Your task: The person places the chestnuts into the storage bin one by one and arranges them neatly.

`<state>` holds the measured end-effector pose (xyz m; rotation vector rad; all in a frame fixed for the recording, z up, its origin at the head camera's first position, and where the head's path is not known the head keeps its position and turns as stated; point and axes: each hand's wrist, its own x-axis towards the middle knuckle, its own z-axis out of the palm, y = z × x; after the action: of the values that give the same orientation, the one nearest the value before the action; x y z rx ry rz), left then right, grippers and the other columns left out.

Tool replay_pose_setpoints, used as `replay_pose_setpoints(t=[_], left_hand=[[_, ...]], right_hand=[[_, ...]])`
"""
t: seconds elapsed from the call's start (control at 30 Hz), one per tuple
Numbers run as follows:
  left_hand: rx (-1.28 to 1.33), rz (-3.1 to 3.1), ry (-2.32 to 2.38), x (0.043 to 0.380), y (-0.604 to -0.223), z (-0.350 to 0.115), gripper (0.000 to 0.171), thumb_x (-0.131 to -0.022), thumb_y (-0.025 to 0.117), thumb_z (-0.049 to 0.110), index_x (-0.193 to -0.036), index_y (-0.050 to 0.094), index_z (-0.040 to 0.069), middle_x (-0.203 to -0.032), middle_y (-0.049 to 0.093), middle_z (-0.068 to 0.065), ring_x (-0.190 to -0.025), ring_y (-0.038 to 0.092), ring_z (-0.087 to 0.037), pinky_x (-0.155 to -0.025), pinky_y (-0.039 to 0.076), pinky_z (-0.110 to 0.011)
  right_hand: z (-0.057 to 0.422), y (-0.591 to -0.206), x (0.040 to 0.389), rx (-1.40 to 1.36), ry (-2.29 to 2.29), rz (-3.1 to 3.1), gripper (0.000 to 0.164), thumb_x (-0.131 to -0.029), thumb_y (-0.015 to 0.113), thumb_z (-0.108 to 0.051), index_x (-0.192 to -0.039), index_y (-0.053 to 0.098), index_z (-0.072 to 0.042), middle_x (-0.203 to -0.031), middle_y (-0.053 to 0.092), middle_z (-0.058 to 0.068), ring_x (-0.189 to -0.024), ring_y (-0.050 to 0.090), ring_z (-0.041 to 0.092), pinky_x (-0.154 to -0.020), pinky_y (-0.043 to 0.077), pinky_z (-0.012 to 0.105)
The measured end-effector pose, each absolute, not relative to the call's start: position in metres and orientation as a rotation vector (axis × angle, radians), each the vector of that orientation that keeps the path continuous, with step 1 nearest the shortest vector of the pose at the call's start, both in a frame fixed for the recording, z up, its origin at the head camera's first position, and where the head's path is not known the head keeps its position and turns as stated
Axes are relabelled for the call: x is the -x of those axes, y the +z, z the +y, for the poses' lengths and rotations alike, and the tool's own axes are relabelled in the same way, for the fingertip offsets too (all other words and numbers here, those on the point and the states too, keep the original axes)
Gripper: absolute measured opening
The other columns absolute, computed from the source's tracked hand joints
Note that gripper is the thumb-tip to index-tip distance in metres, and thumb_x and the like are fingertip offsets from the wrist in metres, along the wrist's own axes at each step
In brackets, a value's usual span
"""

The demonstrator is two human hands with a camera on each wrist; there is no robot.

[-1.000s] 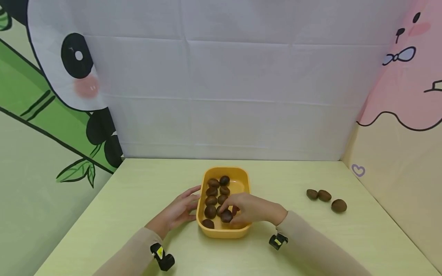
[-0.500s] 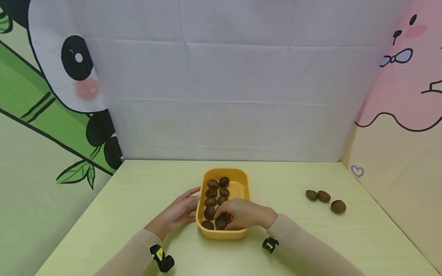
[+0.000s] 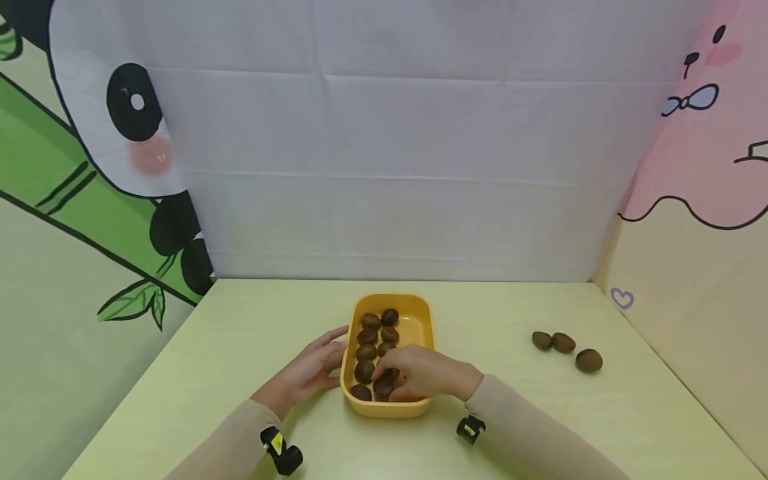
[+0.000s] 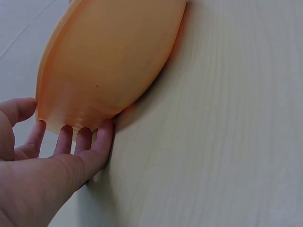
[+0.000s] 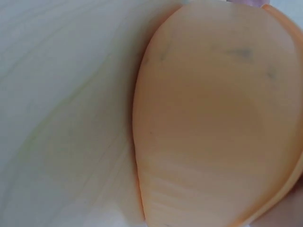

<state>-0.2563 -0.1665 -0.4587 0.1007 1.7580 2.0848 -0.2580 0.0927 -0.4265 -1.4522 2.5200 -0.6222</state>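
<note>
A yellow plastic tray (image 3: 418, 328) stands in the middle of the table, with brown chestnuts (image 3: 366, 352) lined up in two columns on its left side. My right hand (image 3: 429, 373) reaches over the near right rim and pinches a dark chestnut (image 3: 383, 387) between thumb and fingers, low at the end of the second column. On the other side, my left hand (image 3: 307, 371) rests its fingertips against the tray's outer left wall, as the left wrist view also shows at the wall (image 4: 109, 61). The right wrist view shows mostly the tray's outer wall (image 5: 213, 113); the fingers are hidden there.
Three loose chestnuts (image 3: 563, 343) lie on the right part of the pale wooden table (image 3: 504, 307). A white cloth (image 3: 408, 133) hangs behind the table, and painted panels flank it left and right.
My right hand has moved the pinched chestnut slightly left and nearer, down to the end of the second column. In the last half second it has hardly moved. The left hand stays put.
</note>
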Motion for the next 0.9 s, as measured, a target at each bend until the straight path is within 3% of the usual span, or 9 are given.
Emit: replay_pose_setpoints(t=[0.43,0.73,0.9], left_hand=[[-0.116,1.752,2.086,0.257,-0.461,-0.167,0.059,-0.106,0.051,0.026,-0.158,0.026,0.015,-0.152,0.041,-0.023,-0.132,0.049,-0.033,-0.091,0.050,-0.050],[-0.146,1.746,2.082,0.255,-0.458,-0.169,0.061,-0.106,0.050,0.027,-0.159,0.023,0.014,-0.151,0.042,-0.022,-0.132,0.048,-0.032,-0.092,0.049,-0.049],[-0.129,1.756,2.081,0.256,-0.459,-0.168,0.060,-0.106,0.051,0.027,-0.158,0.025,0.014,-0.151,0.042,-0.022,-0.131,0.049,-0.032,-0.091,0.050,-0.049]], right_hand=[[0.095,-0.422,0.257,1.505,-0.635,2.509,0.032,-0.085,0.083,-0.015,-0.115,0.072,-0.012,-0.103,0.067,-0.004,-0.087,0.062,0.005,-0.075,0.048,0.015],[0.113,-0.403,0.257,1.491,-0.697,2.543,0.031,-0.087,0.079,-0.011,-0.117,0.071,-0.009,-0.114,0.068,0.004,-0.095,0.066,0.018,-0.082,0.053,0.028],[0.131,-0.392,0.259,1.468,-0.712,2.617,0.031,-0.088,0.079,-0.013,-0.118,0.069,-0.011,-0.115,0.068,0.000,-0.095,0.066,0.016,-0.081,0.054,0.031]])
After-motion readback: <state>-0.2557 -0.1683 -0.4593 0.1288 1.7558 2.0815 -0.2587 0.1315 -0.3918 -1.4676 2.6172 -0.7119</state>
